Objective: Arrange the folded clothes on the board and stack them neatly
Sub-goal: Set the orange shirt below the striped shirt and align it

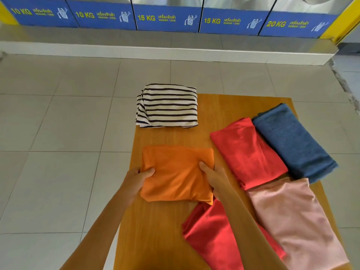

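A folded orange garment lies at the left side of the wooden board. My left hand grips its left edge and my right hand grips its right edge. At the board's far left corner sits a folded black-and-white striped garment. To the right lie a folded red garment, a folded blue one and a pale pink one. Another red garment lies near me, partly under my right forearm.
The board stands over a grey tiled floor. Beyond it runs a raised step with a row of washing machines bearing blue labels. A yellow frame edges the far right.
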A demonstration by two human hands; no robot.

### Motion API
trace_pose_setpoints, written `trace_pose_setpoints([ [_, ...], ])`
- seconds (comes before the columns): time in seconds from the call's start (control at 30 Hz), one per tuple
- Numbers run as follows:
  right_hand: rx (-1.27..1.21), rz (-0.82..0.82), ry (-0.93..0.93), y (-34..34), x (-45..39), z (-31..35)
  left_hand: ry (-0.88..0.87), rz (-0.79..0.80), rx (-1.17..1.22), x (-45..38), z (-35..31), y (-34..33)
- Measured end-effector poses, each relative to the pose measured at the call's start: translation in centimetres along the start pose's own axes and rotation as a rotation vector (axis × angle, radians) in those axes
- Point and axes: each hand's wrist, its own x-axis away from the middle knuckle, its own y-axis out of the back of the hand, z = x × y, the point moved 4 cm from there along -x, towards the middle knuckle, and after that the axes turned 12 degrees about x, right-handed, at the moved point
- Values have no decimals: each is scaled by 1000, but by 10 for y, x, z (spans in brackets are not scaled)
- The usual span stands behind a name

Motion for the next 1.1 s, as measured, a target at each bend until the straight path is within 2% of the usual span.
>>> trace_pose_setpoints([
  [0.13, 29, 38, 14, -1, -3, -3, 58, 22, 22, -4, 6, 5],
  [0.23, 31, 88, 1, 1, -5, -2, 33, -18, 3, -3, 3, 3],
  [0.47, 5, 88, 179, 11, -7, 46, -246, -181, -50, -2, -40, -4],
  [0.63, 21, 119, 250, 14, -21, 121, -448, -231, 2, 4, -116, -6],
  [0.73, 10, 157, 274, 5, -42, 172, -509, -217, 38, -11, -167, -3],
  [0.93, 2, 162, 318, -22, -103, 251, -532, -264, 1, -80, -243, -1],
  [1.1, 73, 127, 201, -37, -159, 235, -424, -331, -187, -146, -235, -10],
])
